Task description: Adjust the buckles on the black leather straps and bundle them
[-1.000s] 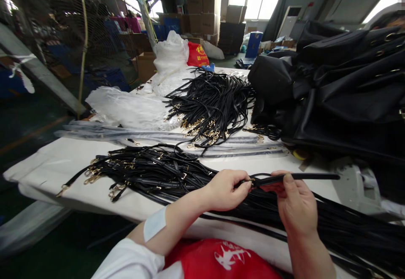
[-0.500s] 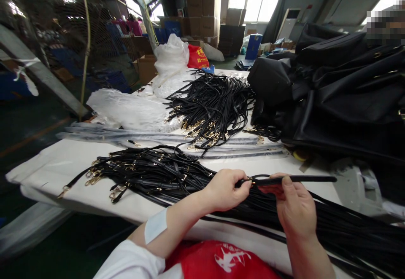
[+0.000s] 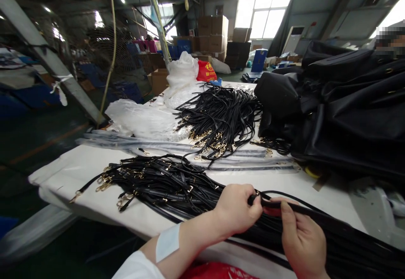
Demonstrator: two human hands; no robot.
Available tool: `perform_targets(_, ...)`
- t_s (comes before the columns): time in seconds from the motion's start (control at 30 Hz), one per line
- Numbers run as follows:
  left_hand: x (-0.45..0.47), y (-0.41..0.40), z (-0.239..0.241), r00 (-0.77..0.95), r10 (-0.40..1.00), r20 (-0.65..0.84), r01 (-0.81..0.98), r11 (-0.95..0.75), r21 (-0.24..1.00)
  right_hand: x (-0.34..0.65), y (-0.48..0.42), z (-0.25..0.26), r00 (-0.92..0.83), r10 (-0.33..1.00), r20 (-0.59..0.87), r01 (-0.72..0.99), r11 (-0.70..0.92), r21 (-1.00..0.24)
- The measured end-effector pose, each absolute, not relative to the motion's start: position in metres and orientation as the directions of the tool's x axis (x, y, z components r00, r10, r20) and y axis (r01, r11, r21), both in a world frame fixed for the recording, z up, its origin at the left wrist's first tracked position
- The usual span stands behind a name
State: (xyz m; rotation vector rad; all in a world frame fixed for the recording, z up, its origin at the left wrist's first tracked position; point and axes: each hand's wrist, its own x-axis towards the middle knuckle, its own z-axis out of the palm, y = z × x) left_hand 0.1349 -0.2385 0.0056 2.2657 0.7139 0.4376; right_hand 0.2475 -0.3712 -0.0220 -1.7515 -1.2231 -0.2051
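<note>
Between my hands stretches a black strap (image 3: pixel 274 205) with a gold-coloured metal piece near its left end. My left hand (image 3: pixel 238 207) is closed round that end, just beside the metal. Thumb and fingers of my right hand (image 3: pixel 302 232) pinch the strap a little farther right. Beneath both hands runs a long bundle of black straps (image 3: pixel 341 232). To the left, the pile's near part (image 3: pixel 164 182) shows gold buckles and snap hooks along its left side. Where the held strap ends on the right I cannot tell, as it merges with the dark bundle.
Behind lies a second heap of black straps (image 3: pixel 221 114) with gold hooks. Clear plastic bags (image 3: pixel 142 119) and plastic-wrapped straps (image 3: pixel 177 147) cross the white table (image 3: pixel 63 169). Large black bags (image 3: pixel 357 102) are stacked at right, with a person partly visible behind them. A slanted metal post (image 3: pixel 63 68) stands left.
The view has tilted up and shifted left, so things sit lower and farther right. Both hands still hold the strap; its free right end, which stuck out before, no longer shows distinctly.
</note>
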Motion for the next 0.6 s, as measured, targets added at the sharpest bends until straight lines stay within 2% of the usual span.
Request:
perform_targets(0.13,0.133,-0.241,0.01,0.831,0.535,0.151,0.239,-0.588,0.773,0.247,-0.368,-0.015,0.519,0.617,0.592,0.727,0.045,-0.685)
perform_targets(0.23,0.13,-0.239,0.011,0.852,0.497,0.165,0.151,-0.535,0.832,0.247,-0.364,-0.005,0.61,0.478,0.632,0.661,0.132,-0.738)
perform_targets(0.3,0.128,-0.236,0.011,0.845,0.5,0.188,0.121,-0.522,0.844,0.249,-0.363,-0.002,0.674,0.445,0.589,0.572,0.19,-0.798)
perform_targets(0.43,0.124,-0.233,0.009,0.856,0.481,0.191,0.058,-0.456,0.888,0.259,-0.365,-0.005,0.644,0.608,0.464,0.442,0.199,-0.874)
perform_targets(0.6,0.122,-0.233,0.005,0.854,0.483,0.193,0.015,-0.394,0.919,0.27,-0.364,-0.004,0.473,0.777,0.415,0.589,0.07,-0.805)
